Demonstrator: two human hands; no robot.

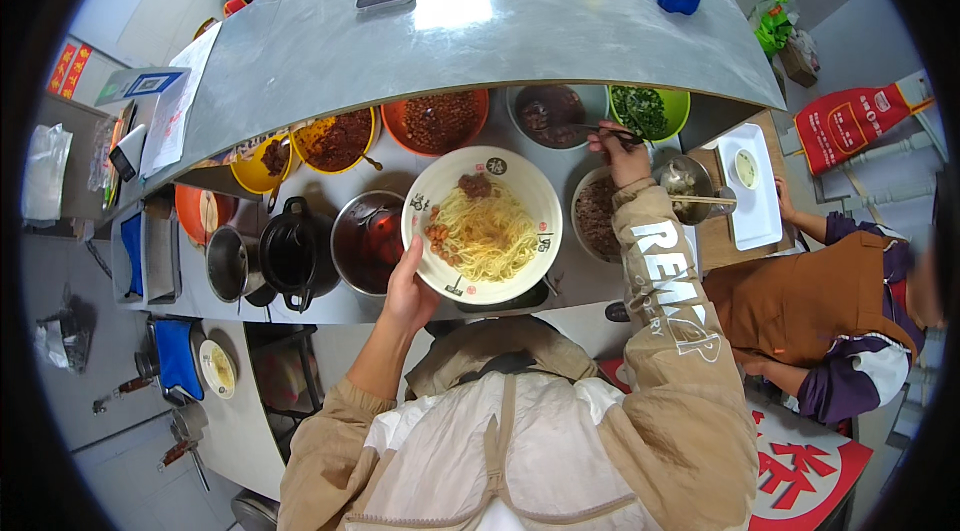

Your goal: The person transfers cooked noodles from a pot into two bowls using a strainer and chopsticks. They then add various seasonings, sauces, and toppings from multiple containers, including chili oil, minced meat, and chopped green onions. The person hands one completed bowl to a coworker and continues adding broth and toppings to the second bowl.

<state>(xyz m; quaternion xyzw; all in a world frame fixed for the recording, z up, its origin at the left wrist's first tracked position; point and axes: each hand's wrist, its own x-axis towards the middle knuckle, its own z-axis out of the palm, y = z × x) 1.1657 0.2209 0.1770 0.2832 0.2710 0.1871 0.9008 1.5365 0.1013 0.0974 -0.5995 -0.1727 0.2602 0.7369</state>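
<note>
My left hand (411,291) grips the lower left rim of a wide white bowl (415,261). Yellow noodles (491,234) lie in it, with a dollop of brown sauce (475,186) at the top and cooked beans (442,242) at the left. At the upper right, my right hand (624,158) holds the dark handle of a spoon or ladle (622,135), whose far end reaches into a pale bowl of dark reddish sauce (551,110). A green bowl of chopped greens (639,110) stands just beyond that hand. Below it, a bowl of minced topping (596,219) is partly hidden by my sleeve.
Orange (442,118) and yellow (334,141) sauce bowls stand under a raised grey counter (525,43). A pot of red oil (371,242) and a black pot (294,253) are at left. A metal bowl with chopsticks (686,182) is at right, near a co-worker in a brown apron (810,298).
</note>
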